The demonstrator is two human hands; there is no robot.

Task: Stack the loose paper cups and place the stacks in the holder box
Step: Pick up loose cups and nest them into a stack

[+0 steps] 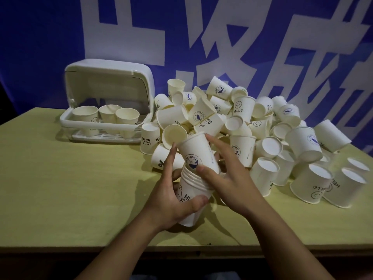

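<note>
My left hand (175,199) grips a stack of nested white paper cups (190,190) near the table's front middle, its bottom cup printed "Hi". My right hand (224,174) holds the top cup (198,153), marked "Be Funny", which sits partly pushed into the stack. A big heap of loose paper cups (242,126) lies just behind and to the right of both hands. The white holder box (109,102) stands at the back left with its lid up and three cup stacks (106,116) inside.
The yellow-green table (70,188) runs to a front edge just below my wrists. A blue banner with large white characters (222,37) hangs behind the heap. Upside-down cups (331,182) stand at the far right.
</note>
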